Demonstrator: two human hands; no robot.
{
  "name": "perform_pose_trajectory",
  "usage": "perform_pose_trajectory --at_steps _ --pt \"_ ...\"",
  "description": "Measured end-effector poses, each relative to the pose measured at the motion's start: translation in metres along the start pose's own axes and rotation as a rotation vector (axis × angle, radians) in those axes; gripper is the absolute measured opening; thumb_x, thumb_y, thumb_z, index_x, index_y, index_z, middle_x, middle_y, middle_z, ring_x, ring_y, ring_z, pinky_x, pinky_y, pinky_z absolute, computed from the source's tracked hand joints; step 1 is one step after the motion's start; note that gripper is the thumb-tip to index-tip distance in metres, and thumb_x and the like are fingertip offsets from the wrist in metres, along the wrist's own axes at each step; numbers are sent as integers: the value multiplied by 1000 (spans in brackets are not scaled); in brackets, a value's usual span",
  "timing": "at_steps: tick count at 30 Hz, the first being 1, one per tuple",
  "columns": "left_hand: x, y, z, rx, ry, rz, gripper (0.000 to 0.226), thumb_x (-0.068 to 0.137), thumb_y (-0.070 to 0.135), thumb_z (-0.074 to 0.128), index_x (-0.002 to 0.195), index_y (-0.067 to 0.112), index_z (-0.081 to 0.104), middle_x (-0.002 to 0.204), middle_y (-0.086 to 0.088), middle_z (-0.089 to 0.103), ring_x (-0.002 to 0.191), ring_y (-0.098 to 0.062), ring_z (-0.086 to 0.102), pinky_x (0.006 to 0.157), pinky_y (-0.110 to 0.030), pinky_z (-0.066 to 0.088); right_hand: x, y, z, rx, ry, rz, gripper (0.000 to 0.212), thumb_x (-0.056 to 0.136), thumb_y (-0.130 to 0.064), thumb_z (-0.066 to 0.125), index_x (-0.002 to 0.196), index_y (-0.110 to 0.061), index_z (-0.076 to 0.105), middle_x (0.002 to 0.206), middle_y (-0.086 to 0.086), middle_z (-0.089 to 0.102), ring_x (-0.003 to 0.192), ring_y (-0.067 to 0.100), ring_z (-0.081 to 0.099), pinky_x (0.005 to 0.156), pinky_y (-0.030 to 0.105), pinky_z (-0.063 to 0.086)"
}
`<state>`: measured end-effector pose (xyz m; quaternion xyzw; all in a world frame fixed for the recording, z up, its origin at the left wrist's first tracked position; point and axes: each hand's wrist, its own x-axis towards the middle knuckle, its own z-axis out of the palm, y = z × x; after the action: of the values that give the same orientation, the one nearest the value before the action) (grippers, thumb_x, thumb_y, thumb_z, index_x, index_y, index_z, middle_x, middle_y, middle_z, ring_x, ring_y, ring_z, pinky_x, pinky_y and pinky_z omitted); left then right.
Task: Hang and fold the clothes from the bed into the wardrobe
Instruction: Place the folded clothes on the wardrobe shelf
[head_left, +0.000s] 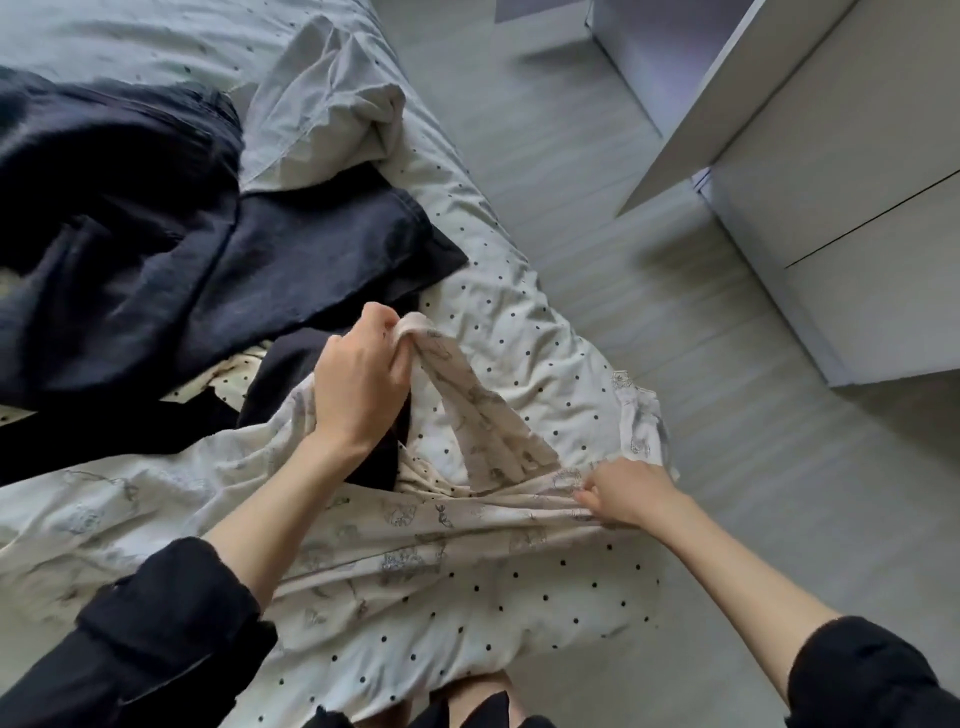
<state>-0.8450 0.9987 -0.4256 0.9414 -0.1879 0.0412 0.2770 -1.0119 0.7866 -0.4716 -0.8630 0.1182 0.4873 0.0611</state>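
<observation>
A cream garment with faint printed drawings (395, 525) lies across the near corner of the bed. My left hand (358, 379) grips one raised end of it, lifted off the dotted duvet. My right hand (628, 491) pinches the bunched cloth further right, close to the bed's edge. A dark navy garment (156, 249) lies spread out on the left of the bed, with more dark clothing (291, 384) under the cream one. The white wardrobe (852, 197) stands at the right, its door (727, 104) swung open.
The bed carries a white duvet with black dots (519, 322) and a rumpled pale sheet (332, 104) at the back. Grey floor (597, 182) runs between bed and wardrobe. The wardrobe's drawer fronts (883, 312) face the bed.
</observation>
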Motion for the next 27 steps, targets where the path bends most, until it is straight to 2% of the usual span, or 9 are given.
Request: perform_pose_trajectory --at_steps 4,6,8,12,14,16,20,22,27 --pt "-22 -17 25 290 -524 209 13 90 19 51 96 13 61 92 -6 65 86 -31 60 68 -32 33 19 -4 -17 105 200 14 36 99 -37 38 122 -15 56 123 8 60 112 27 55 85 36 44" --pt "-32 -35 33 384 -659 218 12 80 23 67 89 15 66 89 -7 63 86 -31 58 71 -37 42 35 -11 -27 243 304 -16 43 97 -39 44 134 -16 47 133 7 54 120 26 51 91 39 44" --pt "-38 -47 35 465 -681 192 38 61 34 83 92 17 68 91 -7 63 86 -31 59 73 -42 42 53 -21 -32 375 308 -24 53 94 -42 51 138 -15 42 138 6 49 124 26 48 96 40 42" --pt "-31 -71 30 501 -755 81 76 64 52 77 130 22 52 132 -8 50 119 -31 47 90 -45 36 89 -47 -28 370 196 -25 23 88 -35 60 99 -14 57 110 6 59 106 27 56 80 35 43" --pt "-26 -76 25 477 -712 90 56 63 42 82 110 17 62 109 -7 60 96 -30 58 77 -41 46 96 -51 -34 398 247 -6 16 89 -25 56 78 -17 50 100 8 62 101 29 59 77 35 40" --pt "-24 -78 22 444 -535 103 34 60 30 84 78 12 61 74 -6 58 64 -29 57 56 -36 47 97 -43 -55 492 461 72 3 88 -17 53 88 -16 55 103 9 63 100 30 58 83 37 37" --pt "-14 -74 15 289 -172 13 15 73 20 55 81 8 53 76 -10 52 66 -31 50 56 -38 39 88 -4 -113 597 976 204 19 84 -6 49 100 -11 57 108 12 58 106 31 51 86 36 28" --pt "-15 -73 18 247 -201 37 17 74 21 50 85 9 56 82 -8 55 72 -31 51 59 -38 41 91 18 -123 501 1084 274 22 82 -5 48 102 -11 57 109 15 56 108 32 47 86 39 27" --pt "-21 -64 41 207 -498 168 41 85 51 40 76 23 69 96 4 67 90 -21 62 69 -34 44 110 38 -105 277 590 355 41 86 -13 53 127 -16 49 134 12 43 124 30 35 98 43 28"
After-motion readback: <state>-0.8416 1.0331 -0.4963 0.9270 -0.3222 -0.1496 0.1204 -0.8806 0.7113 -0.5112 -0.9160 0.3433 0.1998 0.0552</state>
